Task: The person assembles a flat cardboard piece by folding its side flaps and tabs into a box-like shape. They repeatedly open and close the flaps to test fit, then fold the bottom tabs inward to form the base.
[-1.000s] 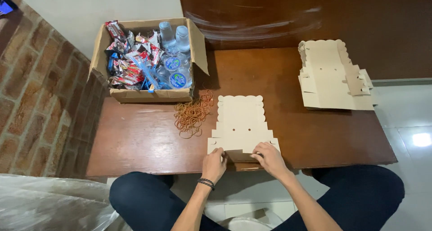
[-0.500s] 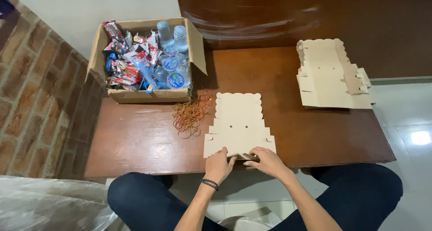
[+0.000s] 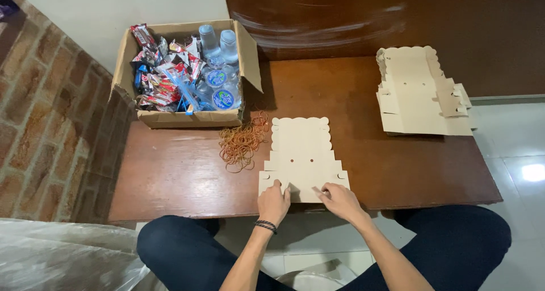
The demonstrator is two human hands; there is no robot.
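We press both hands' fingers — left hand (image 3: 274, 201), right hand (image 3: 339, 200) — flat on the box blank (image 3: 301, 155); its overhanging 6 o'clock edge could buckle off the bench (image 3: 170, 177).

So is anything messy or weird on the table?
A little. The rubber bands lie loose in a tangled heap on the table beside the snack box. The flat cardboard under both hands looks undamaged.

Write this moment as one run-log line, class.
left hand: pressing flat box blank near edge | right hand: on same blank | rubber bands: left of blank | stack of blanks: far right
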